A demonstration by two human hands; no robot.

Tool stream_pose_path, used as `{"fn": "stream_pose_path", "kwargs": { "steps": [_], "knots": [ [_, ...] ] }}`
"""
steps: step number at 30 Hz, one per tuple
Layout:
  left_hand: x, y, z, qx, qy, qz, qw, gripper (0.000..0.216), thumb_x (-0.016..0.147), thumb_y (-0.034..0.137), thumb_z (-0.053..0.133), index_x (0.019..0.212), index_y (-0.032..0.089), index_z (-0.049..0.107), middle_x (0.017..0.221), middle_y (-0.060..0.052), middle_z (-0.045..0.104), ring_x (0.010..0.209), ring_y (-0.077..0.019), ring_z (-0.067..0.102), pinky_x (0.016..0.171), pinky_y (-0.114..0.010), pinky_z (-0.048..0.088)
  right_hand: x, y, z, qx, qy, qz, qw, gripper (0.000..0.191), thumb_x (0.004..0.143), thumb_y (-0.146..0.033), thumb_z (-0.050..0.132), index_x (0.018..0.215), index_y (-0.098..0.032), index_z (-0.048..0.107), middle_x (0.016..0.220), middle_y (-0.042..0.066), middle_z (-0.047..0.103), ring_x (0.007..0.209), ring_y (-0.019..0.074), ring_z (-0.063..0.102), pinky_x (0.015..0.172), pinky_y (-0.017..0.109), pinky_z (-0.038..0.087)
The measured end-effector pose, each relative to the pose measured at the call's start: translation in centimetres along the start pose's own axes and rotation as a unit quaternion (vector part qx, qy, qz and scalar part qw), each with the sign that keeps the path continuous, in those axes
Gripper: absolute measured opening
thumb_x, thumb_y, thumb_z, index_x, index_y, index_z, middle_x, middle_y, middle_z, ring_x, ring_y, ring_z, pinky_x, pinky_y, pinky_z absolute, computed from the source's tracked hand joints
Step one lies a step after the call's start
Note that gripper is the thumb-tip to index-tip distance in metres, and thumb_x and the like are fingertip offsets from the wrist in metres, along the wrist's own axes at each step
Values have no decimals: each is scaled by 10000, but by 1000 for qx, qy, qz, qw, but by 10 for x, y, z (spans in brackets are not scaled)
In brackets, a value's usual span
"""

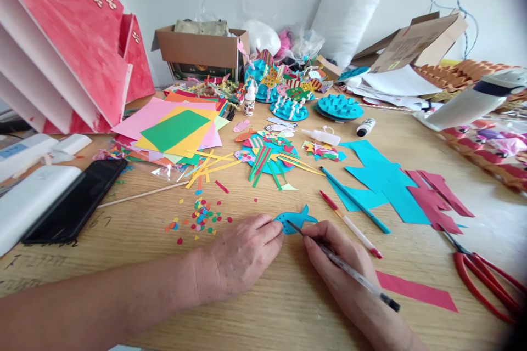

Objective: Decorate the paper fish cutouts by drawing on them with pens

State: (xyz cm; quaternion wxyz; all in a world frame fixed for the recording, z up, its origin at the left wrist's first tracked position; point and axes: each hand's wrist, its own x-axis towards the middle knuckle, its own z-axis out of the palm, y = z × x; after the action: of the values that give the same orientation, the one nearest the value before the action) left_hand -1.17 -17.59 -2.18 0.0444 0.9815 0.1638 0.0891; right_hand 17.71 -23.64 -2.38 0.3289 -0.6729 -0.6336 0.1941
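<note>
A small blue paper fish [294, 220] with dark dots on its body lies flat on the wooden table. At its head end, the fingertips of my left hand [247, 252] are pressed together, holding it against the tabletop. My right hand [341, 258] is closed around a clear-barrelled pen [358, 275] with a black end. The pen's tip touches the fish's body. To the left of the fish, a scatter of tiny coloured paper bits [203, 216] lies near my left hand. A red-capped marker [349, 225] and a blue marker [356, 200] rest beyond my right hand.
Red-handled scissors [486, 279] lie at right, near red paper strips [420, 290] and blue paper scraps [385, 181]. A black phone [76, 200] and stacked coloured sheets [175, 129] are at left. Decorated blue discs [340, 107], a glue bottle [250, 98] and a cardboard box [201, 46] stand behind.
</note>
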Motion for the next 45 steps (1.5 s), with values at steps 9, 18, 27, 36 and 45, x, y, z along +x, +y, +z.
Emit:
{"fn": "stream_pose_path", "kwargs": {
  "steps": [9,18,27,36,45],
  "knots": [
    [0,0,2,-1,4,-4,1000,219,886,87,415,1023,93,586,1050,-92,563,955,-207,500,883,-332,451,1,-3,0,12,0,6,1000,121,777,-281,482,733,-217,574,533,-32,579,434,120,494,408,232,369],
    [0,0,3,-12,4,-5,1000,225,890,91,415,1049,93,575,1072,-100,556,1002,-206,489,917,-333,438,-1,2,1,3,-5,7,1000,129,789,-280,480,755,-215,586,545,-31,584,454,125,513,426,236,387],
    [1,0,1,-6,0,-3,1000,230,896,93,404,1036,86,585,1047,-101,561,977,-210,496,908,-335,444,1,-1,0,9,-4,12,1000,129,782,-278,482,743,-212,586,534,-29,578,456,128,515,432,238,388],
    [0,0,2,-9,-4,-4,1000,225,894,94,407,1033,85,583,1065,-99,554,993,-219,487,921,-344,442,0,-1,0,10,3,2,1000,124,783,-271,484,729,-213,578,523,-36,562,442,121,501,417,230,375],
    [-1,-1,4,-8,3,-3,1000,228,891,94,410,1040,91,583,1073,-95,554,985,-218,492,916,-347,451,1,1,1,4,15,-6,1000,126,775,-263,480,732,-208,585,500,-42,543,424,119,494,403,225,372]
  ]
}}
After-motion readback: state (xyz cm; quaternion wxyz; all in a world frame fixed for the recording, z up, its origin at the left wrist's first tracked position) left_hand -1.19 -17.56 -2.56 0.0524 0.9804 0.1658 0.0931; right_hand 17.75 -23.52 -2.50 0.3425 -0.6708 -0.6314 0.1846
